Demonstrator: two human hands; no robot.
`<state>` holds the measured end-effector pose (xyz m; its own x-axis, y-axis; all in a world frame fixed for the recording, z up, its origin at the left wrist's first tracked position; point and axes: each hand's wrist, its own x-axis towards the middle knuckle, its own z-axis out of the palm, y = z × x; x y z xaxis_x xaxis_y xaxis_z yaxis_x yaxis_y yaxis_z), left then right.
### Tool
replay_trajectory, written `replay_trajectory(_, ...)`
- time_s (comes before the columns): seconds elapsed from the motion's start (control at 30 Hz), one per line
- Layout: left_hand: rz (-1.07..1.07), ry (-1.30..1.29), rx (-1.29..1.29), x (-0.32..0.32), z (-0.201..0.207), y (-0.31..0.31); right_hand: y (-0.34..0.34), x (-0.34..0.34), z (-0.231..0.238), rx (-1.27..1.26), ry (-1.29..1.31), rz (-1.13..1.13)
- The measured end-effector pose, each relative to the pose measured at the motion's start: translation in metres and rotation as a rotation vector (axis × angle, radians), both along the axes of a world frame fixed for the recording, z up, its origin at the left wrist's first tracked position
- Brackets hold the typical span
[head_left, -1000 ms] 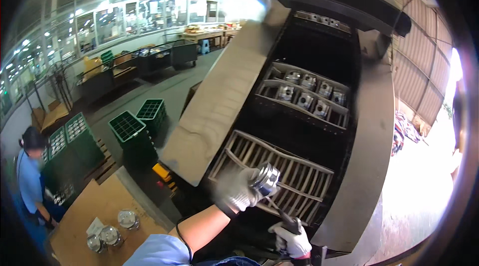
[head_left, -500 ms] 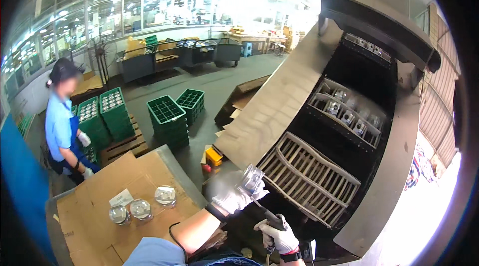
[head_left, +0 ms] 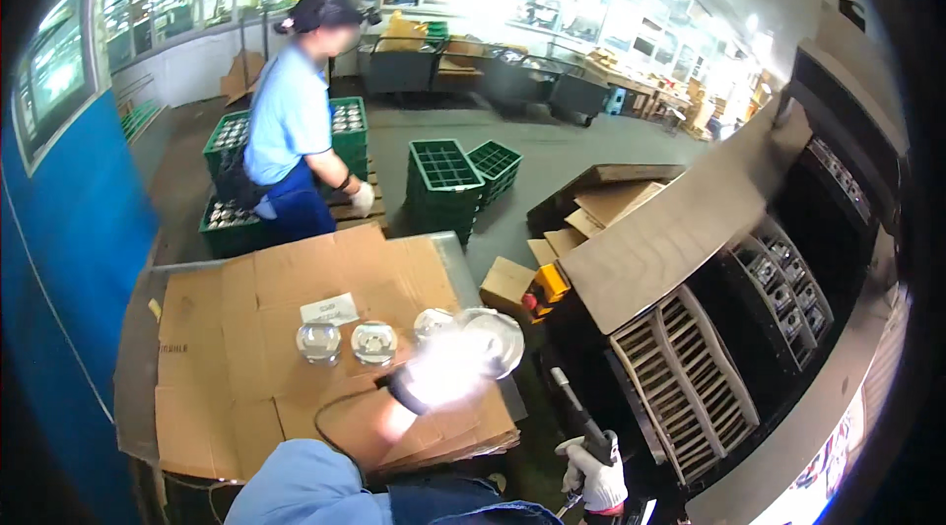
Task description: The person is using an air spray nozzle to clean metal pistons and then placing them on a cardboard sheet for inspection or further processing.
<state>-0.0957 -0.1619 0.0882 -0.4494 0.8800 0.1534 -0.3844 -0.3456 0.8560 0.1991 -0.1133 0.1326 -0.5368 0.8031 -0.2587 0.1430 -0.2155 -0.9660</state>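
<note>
My left hand (head_left: 441,372), in a white glove, is over the right side of the cardboard sheet (head_left: 222,358) on the table. It grips a shiny metal piston (head_left: 505,338); glare and motion blur its fingers. Close beside that hand a second piston (head_left: 432,322) rests on the cardboard, partly covered. Farther left stand two more, a piston (head_left: 374,342) and another piston (head_left: 319,342), near a white paper slip (head_left: 330,309). Low at the right, my gloved right hand (head_left: 598,479) is wrapped round the handle of a dark air blow gun (head_left: 579,412), its nozzle pointing up and away.
At right is a dark machine with a slatted rack (head_left: 685,387) and a divided tray of pistons (head_left: 783,289). Beyond the table stand green crates (head_left: 443,180), a yellow box (head_left: 548,284) and cardboard scraps. A co-worker (head_left: 291,131) stands by filled crates at far left.
My view has swung left. My left hand has carried the piston from beside the blow gun's nozzle to the cardboard. The blow gun stays in my right hand. The co-worker's posture has changed.
</note>
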Motion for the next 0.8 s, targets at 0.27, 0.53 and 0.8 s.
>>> replay_trajectory(0.27,0.360,0.969,-0.522,-0.039,-0.036,-0.123,-0.001,-0.056,0.000,0.047,-0.260,0.376)
replay_trajectory(0.53,0.614,0.497,-0.752,-0.074,-0.105,-0.184,0.019,-0.072,-0.038,0.186,-0.477,0.434)
replay_trajectory(0.8,0.710,1.070,-1.153,-0.071,-0.042,-0.185,0.061,0.075,-0.090,-0.461,-0.515,0.387)
